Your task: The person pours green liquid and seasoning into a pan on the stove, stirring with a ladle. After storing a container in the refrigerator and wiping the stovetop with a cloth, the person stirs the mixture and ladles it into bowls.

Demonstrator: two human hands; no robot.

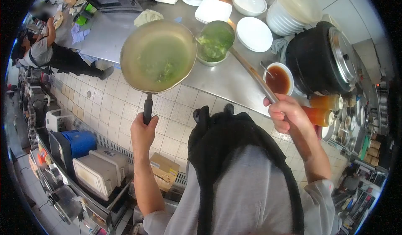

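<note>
My left hand (143, 130) is closed round the black handle of a wide pan (142, 50), held over the counter's front edge. A thin layer of green liquid with darker green bits lies in the pan. My right hand (287, 112) grips the long handle of a ladle (215, 37). Green soupy food with pale pieces fills the ladle's bowl, just right of the pan's rim. Beneath the ladle is a bowl (212, 62), mostly hidden by it.
A steel counter (238, 81) holds white plates (254, 34), a white bowl (249, 2), a bowl of red-brown sauce (278, 81), a black cooker (314, 59) and orange bottles (317, 116). A co-worker (42, 52) stands at the far left. Bins (94, 172) are lower left.
</note>
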